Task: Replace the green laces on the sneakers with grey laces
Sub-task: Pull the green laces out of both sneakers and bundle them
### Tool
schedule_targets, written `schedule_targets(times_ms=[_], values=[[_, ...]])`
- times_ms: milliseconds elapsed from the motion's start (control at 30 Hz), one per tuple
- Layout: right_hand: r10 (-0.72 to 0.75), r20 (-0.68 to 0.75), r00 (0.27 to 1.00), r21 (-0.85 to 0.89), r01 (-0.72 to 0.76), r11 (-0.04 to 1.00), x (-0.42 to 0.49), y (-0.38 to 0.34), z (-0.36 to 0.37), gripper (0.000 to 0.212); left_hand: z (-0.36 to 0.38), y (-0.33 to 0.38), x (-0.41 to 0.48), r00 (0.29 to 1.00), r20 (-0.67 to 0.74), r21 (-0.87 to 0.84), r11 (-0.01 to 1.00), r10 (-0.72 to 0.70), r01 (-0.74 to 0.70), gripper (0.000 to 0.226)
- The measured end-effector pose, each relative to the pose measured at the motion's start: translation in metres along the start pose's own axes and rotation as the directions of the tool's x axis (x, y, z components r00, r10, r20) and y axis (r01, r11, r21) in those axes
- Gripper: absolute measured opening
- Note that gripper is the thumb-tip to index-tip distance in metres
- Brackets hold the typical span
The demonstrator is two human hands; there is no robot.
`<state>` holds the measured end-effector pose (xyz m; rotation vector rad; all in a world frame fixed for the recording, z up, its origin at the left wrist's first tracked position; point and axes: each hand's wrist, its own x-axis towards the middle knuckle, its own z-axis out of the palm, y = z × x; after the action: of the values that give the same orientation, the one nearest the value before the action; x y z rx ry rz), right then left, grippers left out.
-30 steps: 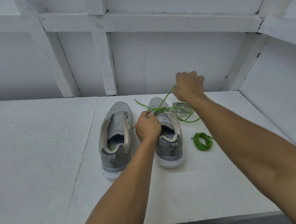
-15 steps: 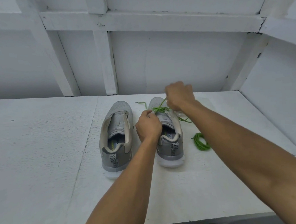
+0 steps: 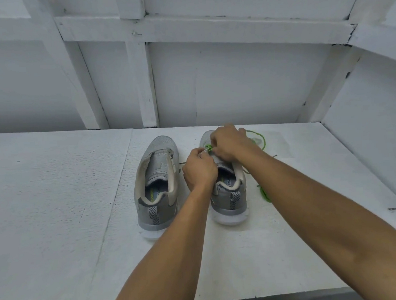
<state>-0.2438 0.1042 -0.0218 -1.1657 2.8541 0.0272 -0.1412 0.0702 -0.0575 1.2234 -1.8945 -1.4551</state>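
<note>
Sneakers: a grey pair stands side by side on the white table (image 3: 55, 206), heels toward the person; the left sneaker (image 3: 157, 183) has bare eyelets, and the right sneaker (image 3: 231, 201) is laced only near the toe.
Green lace (image 3: 264, 140): threaded through the right sneaker's front eyelets; its free length, drawn up taut a second ago, now lies slack in a loop on the table just right of the toe.
Right hand (image 3: 229, 144): a second ago raised beyond the shoe and pulling, it has come down onto the front of the lacing, fingers curled narrow and pinching the green lace.
Left hand (image 3: 199, 170): hardly moved, knuckles up over the tongue, fingertips closed on the same lace and touching the right hand's.
Coiled lace (image 3: 264, 194): a second green one on the table beside the right sneaker's heel, now half hidden behind the right forearm.
Wall (image 3: 234, 81): white panelled boards behind the table.
</note>
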Motion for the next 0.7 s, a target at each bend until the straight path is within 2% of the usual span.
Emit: schedule_targets(times_ms=[133,233,300,567,700], values=[[0.093,-0.14,0.986,-0.028,-0.098,0.995,0.002,0.015,-0.016,0.021,0.0,0.0,0.0,1.0,0.004,-0.003,1.0,0.005,-0.005,0.032],[0.21,-0.296,0.932,-0.005,-0.221,0.975,0.004,0.039,-0.035,0.024,-0.001,0.0,-0.001,1.0,0.005,-0.01,1.0,0.002,-0.002,0.032],[0.226,-0.315,0.922,0.036,-0.226,0.973,0.005,0.051,-0.041,0.02,0.0,0.0,0.0,1.0,0.007,-0.014,1.0,0.001,-0.001,0.033],[0.17,-0.244,0.955,0.122,-0.143,0.982,0.0,0.04,-0.019,0.025,0.0,0.0,0.0,1.0,0.005,-0.015,1.0,-0.007,0.007,0.034],[0.1,-0.005,0.995,0.183,-0.097,0.978,0.002,0.043,-0.008,0.038,-0.001,0.001,-0.001,1.0,0.004,0.0,1.0,-0.004,0.004,0.033]])
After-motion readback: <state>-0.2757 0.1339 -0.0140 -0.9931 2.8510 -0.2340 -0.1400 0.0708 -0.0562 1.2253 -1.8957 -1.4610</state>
